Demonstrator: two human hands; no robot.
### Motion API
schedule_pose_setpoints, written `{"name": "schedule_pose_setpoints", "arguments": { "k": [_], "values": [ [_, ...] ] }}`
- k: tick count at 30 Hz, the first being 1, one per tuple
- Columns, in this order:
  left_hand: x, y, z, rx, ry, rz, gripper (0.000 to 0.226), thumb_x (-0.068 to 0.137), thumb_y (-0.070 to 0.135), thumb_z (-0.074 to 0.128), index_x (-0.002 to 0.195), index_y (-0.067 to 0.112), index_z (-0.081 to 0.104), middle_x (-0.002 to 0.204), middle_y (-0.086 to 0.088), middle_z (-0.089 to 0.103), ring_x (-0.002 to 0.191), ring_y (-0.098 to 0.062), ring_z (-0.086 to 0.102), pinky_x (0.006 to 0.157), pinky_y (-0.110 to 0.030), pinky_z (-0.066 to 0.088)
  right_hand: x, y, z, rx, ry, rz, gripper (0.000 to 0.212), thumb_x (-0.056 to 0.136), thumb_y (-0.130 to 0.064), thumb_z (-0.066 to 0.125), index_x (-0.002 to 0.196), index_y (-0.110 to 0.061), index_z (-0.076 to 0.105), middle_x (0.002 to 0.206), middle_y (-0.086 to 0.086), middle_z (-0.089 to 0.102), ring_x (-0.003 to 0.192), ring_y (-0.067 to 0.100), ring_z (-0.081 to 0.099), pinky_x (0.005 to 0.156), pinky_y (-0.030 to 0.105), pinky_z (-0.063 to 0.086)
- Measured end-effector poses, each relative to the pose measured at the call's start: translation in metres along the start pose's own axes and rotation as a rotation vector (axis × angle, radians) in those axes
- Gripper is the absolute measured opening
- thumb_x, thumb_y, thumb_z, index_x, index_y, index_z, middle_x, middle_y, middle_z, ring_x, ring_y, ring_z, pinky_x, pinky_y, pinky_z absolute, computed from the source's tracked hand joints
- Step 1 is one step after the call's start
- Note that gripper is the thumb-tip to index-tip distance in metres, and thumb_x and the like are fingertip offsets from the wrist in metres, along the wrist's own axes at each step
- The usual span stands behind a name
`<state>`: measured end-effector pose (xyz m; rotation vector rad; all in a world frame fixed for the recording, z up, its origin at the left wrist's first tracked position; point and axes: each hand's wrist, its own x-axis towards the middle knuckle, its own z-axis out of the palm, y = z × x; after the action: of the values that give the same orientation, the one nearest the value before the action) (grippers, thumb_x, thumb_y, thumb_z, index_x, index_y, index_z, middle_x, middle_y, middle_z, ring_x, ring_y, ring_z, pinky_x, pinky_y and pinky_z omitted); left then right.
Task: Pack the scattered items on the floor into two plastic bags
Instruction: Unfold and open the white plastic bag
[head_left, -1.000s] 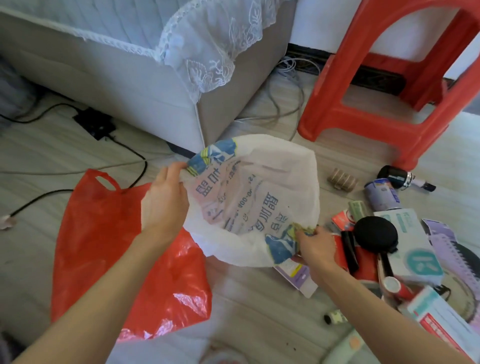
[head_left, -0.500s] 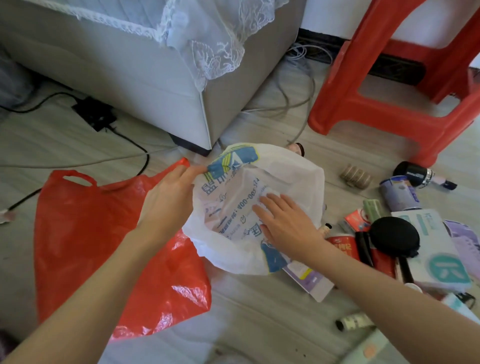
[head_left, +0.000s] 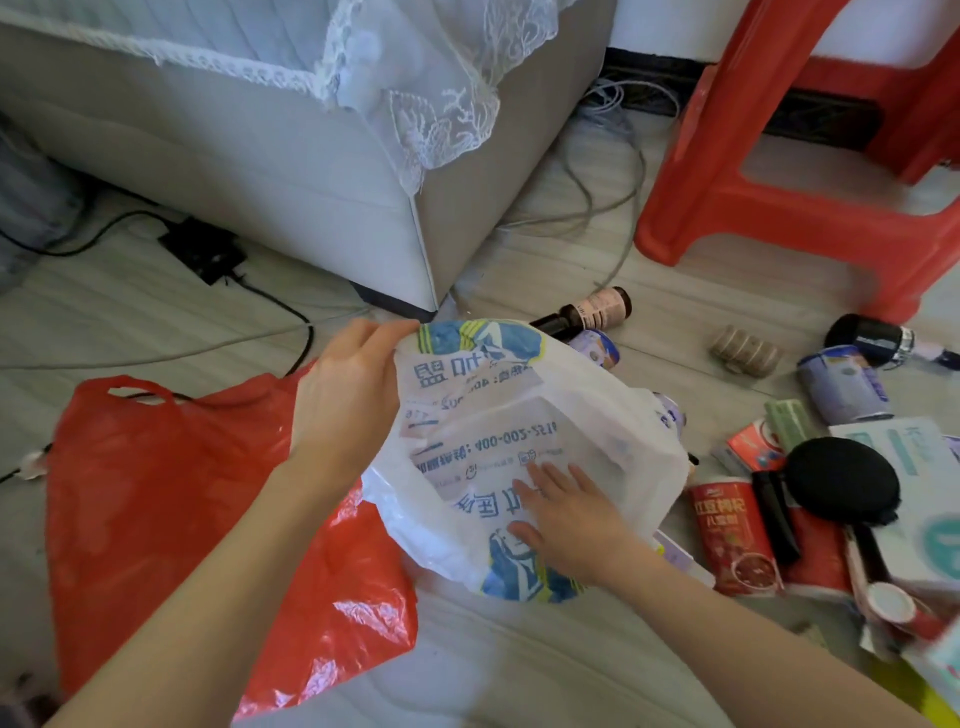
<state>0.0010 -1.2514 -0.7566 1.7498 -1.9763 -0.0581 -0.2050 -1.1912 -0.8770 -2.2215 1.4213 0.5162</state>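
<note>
1. Left hand (head_left: 348, 395) pinches the far rim of the white plastic bag (head_left: 587, 415), fingers curled over the edge, holding the mouth up.
2. Right hand (head_left: 569, 514) reaches into the bag mouth, fingers straight and flat on the inner wall, gripping nothing.
3. White bag sits on the floor between the red plastic bag (head_left: 171, 519), which lies flat to its left, and the scattered items.
4. Items right of it: red can (head_left: 732, 535), black round case (head_left: 841, 478), blue-white tin (head_left: 841, 389), dark bottle (head_left: 587, 312) behind the bag.
5. Red stool (head_left: 779, 171) stands at upper right.
</note>
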Motion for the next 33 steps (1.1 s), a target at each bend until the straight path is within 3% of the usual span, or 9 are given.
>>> {"name": "schedule_pose_setpoints", "arguments": {
  "k": [4,7,11,15,17,19,21,28,33],
  "values": [
    [0.004,0.004,-0.003,0.036,0.061,-0.034,0.036,0.087,0.004,0.046,0.118,0.016,0.061,0.105,-0.012,0.062,0.090,-0.037,0.059,0.068,-0.045,0.049,-0.009,-0.015,0.001,0.020,0.004,-0.027,0.063,0.095,-0.044,0.041,0.148,-0.015,0.022,0.157,0.011,0.012,0.145,0.024,0.013,0.118,0.045,0.009],
    [0.010,0.003,-0.008,0.079,0.084,-0.079,0.035,0.089,0.006,0.046,0.119,0.018,0.061,0.108,-0.011,0.062,0.096,-0.035,0.058,0.070,-0.046,0.047,-0.014,-0.029,-0.017,-0.040,0.461,-0.142,0.050,0.065,-0.034,0.078,0.112,-0.018,0.067,0.128,0.009,0.060,0.117,0.023,0.059,0.096,0.042,0.047],
    [0.000,-0.009,-0.012,0.101,0.055,-0.127,0.031,0.089,0.005,0.046,0.113,0.014,0.064,0.107,-0.012,0.063,0.093,-0.038,0.058,0.069,-0.044,0.047,-0.021,-0.026,-0.052,-0.093,1.001,-0.153,0.033,0.069,-0.007,0.060,0.101,-0.015,0.062,0.114,0.009,0.064,0.107,0.026,0.053,0.091,0.045,0.039],
    [-0.016,-0.021,-0.015,0.139,0.018,-0.147,0.030,0.087,0.003,0.050,0.109,0.013,0.067,0.106,-0.012,0.065,0.082,-0.041,0.060,0.064,-0.043,0.047,-0.026,-0.006,-0.061,-0.021,0.792,0.326,0.060,0.060,-0.028,0.081,0.112,-0.013,0.057,0.114,0.011,0.062,0.096,0.030,0.061,0.074,0.045,0.047],
    [-0.018,-0.026,-0.017,0.139,0.002,-0.168,0.031,0.088,0.004,0.049,0.112,0.014,0.065,0.109,-0.011,0.064,0.081,-0.042,0.060,0.065,-0.043,0.047,-0.029,-0.001,-0.057,0.031,0.630,0.429,0.052,0.074,-0.032,0.073,0.118,-0.012,0.054,0.120,0.011,0.057,0.101,0.031,0.058,0.078,0.045,0.046],
    [-0.020,-0.030,-0.019,0.133,-0.014,-0.196,0.031,0.088,0.008,0.051,0.115,0.015,0.063,0.111,-0.010,0.063,0.085,-0.042,0.060,0.069,-0.044,0.047,-0.029,0.001,-0.053,0.129,0.474,0.456,0.031,0.094,-0.028,0.046,0.120,-0.011,0.051,0.125,0.008,0.053,0.109,0.030,0.053,0.084,0.040,0.040],
    [-0.024,-0.028,-0.019,0.115,-0.043,-0.228,0.030,0.088,0.013,0.054,0.117,0.017,0.061,0.114,-0.009,0.062,0.091,-0.041,0.059,0.073,-0.044,0.047,-0.026,0.001,-0.050,0.210,0.461,0.481,0.029,0.100,-0.025,0.032,0.113,-0.009,0.052,0.118,0.008,0.058,0.104,0.029,0.055,0.074,0.033,0.038],
    [-0.049,-0.023,-0.011,-0.007,-0.130,-0.227,0.057,0.083,0.024,0.066,0.134,0.017,0.041,0.125,-0.007,0.051,0.115,-0.029,0.046,0.088,-0.047,0.045,-0.015,-0.009,-0.062,0.352,0.488,0.396,0.064,0.085,-0.063,0.044,0.131,-0.018,0.039,0.129,0.001,0.050,0.116,0.023,0.050,0.087,0.037,0.041],
    [-0.087,-0.026,-0.003,-0.092,-0.142,-0.394,0.055,0.081,0.006,0.065,0.131,0.008,0.042,0.123,-0.015,0.047,0.112,-0.035,0.045,0.090,-0.048,0.044,-0.018,-0.001,-0.046,0.302,0.445,0.448,0.045,0.093,-0.047,0.044,0.123,-0.015,0.049,0.122,0.005,0.056,0.109,0.025,0.054,0.079,0.033,0.044]
  ]
}}
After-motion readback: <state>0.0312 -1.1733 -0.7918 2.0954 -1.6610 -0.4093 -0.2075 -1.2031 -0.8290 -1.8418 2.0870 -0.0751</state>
